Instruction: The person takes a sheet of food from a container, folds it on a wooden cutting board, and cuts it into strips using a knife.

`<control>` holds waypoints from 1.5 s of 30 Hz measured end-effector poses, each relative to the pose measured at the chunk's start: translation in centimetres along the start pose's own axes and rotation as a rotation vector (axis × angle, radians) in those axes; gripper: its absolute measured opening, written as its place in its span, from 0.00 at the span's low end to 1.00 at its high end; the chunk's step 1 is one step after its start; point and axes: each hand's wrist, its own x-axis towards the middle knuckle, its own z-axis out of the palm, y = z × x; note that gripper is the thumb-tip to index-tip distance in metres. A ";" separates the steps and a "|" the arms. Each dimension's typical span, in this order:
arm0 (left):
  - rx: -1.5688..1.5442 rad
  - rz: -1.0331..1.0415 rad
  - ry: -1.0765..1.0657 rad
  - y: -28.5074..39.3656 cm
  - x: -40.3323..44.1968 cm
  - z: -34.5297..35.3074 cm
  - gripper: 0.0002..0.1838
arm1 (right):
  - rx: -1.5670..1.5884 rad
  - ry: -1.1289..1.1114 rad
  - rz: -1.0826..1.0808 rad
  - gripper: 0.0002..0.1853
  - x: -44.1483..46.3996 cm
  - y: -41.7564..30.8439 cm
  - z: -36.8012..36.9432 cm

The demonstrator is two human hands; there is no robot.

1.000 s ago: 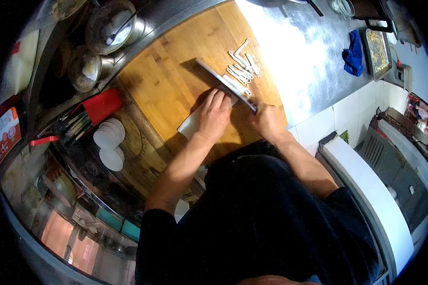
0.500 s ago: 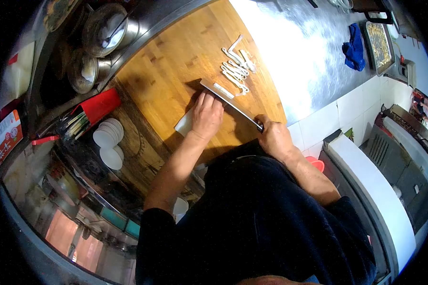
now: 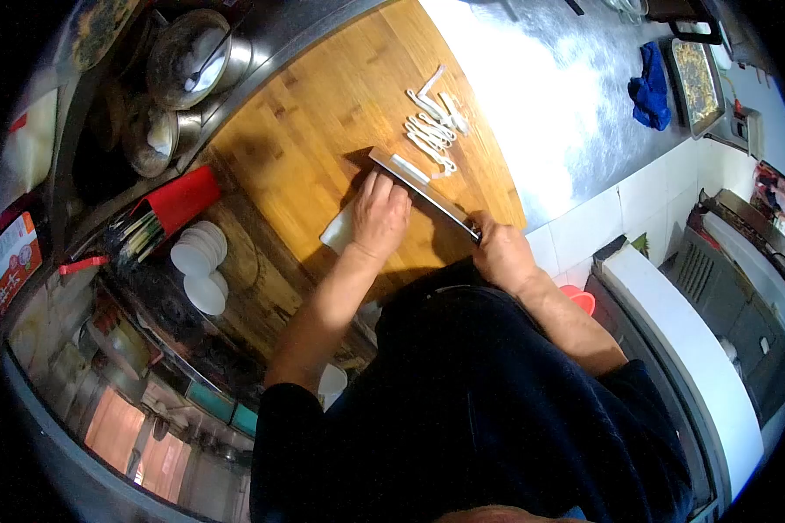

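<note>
On the round wooden board (image 3: 310,96), my left hand (image 3: 381,213) presses a folded white dough-like sheet (image 3: 337,228), fingers curled close to the knife blade. Most of that sheet lies hidden under the hand; its near-left end shows past the wrist. My right hand (image 3: 504,253) is closed around the handle of a kitchen knife (image 3: 423,193), whose long blade runs across the sheet in front of my left fingertips. Just beyond the blade lies a white piece (image 3: 410,168). Farther out, several cut white strips (image 3: 431,132) lie in loose folds.
Metal pots (image 3: 187,61) stand at the upper left. A red container with brushes or sticks (image 3: 176,196) and stacked white dishes (image 3: 202,253) sit left of the board. At the right are a shiny metal counter (image 3: 558,105), a blue cloth (image 3: 650,87) and a tray (image 3: 698,83).
The knife blade has shifted and tilted slightly, and the white piece beyond it now lies closer against it. Both hands stay in nearly the same place.
</note>
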 end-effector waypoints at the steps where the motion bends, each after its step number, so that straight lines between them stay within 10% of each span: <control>1: 0.014 0.011 0.040 0.3 0.3 -0.2 0.13 | -0.014 -0.018 0.031 0.21 0.1 -0.1 0.1; 27: 0.066 0.081 0.099 -0.8 -0.7 0.2 0.11 | 0.057 0.221 -0.098 0.17 2.3 -3.0 -1.2; 45: 0.083 0.114 0.121 -0.6 -0.4 0.2 0.06 | 0.002 -0.006 -0.024 0.19 -0.4 -0.6 -0.1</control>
